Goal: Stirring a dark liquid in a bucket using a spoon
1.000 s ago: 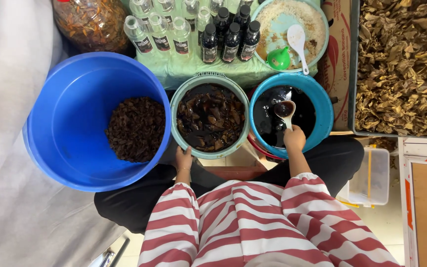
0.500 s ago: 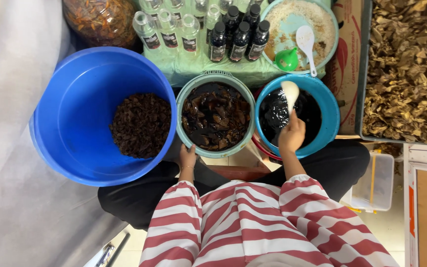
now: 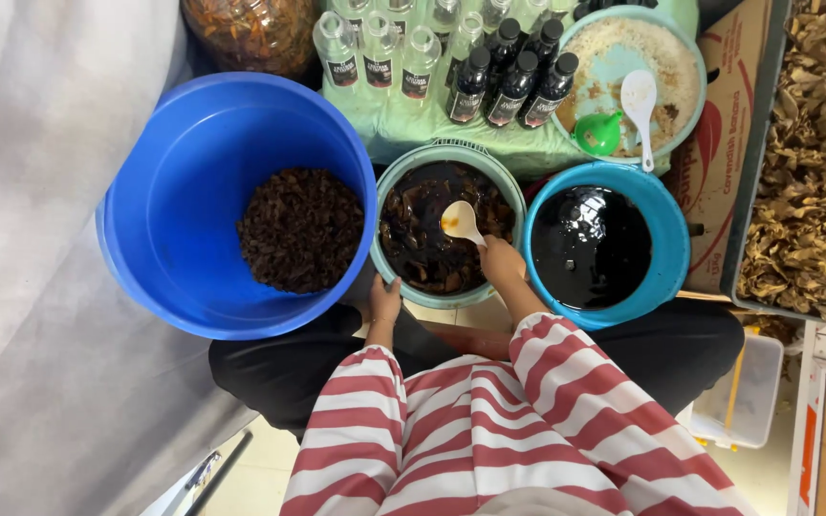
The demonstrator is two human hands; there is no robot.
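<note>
The spoon [image 3: 459,222] is white and sits over the green bowl [image 3: 403,170], the middle one. Its round end points up and to the left, away from the person. Its handle runs down and right into the right hand [image 3: 501,263]. The right hand is closed around the handle, just over the bowl's near edge. The left hand [image 3: 384,301] grips the near rim of the same bowl, fingers curled on it.

The green bowl holds dark wet pieces. It is squeezed between two other bowls and touches both. The big blue tub [image 3: 174,191] on the left has a small heap of dark bits at the bottom and lots of bare room around them. The blue bowl [image 3: 671,239] on the right is full of black liquid.

Behind the three bowls stand bottles: about six clear ones [image 3: 375,53] and five dark ones [image 3: 513,72]. A light tray [image 3: 604,57] holds a second white spoon [image 3: 640,98] and one green funnel [image 3: 598,133]. Dry brown leaves [image 3: 815,162] fill a box at the far right.
</note>
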